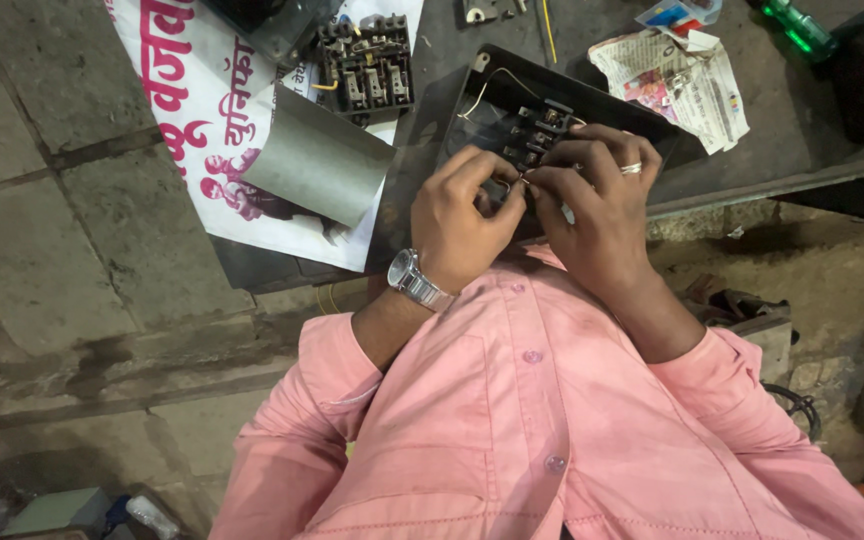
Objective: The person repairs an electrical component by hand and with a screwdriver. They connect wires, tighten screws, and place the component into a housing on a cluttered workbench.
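A black metal box [422, 150] with a black terminal block [542, 125] and thin wires inside lies on the dark workbench, tilted toward me. My left hand [462, 215], a silver wristwatch on its wrist, and my right hand [597, 200], wearing a ring, meet over the box's near side. Both pinch a small wire end [524, 181] between their fingertips, just below the terminal block. My pink shirt sleeves fill the lower view.
A curled grey metal sheet [317, 155] lies on a white and pink printed banner [202, 110]. A second black switch assembly [367, 65] sits behind it. Crumpled newspaper [677, 75] and a green bottle [797, 25] lie at the back right. Stone floor slabs [62, 230] spread left.
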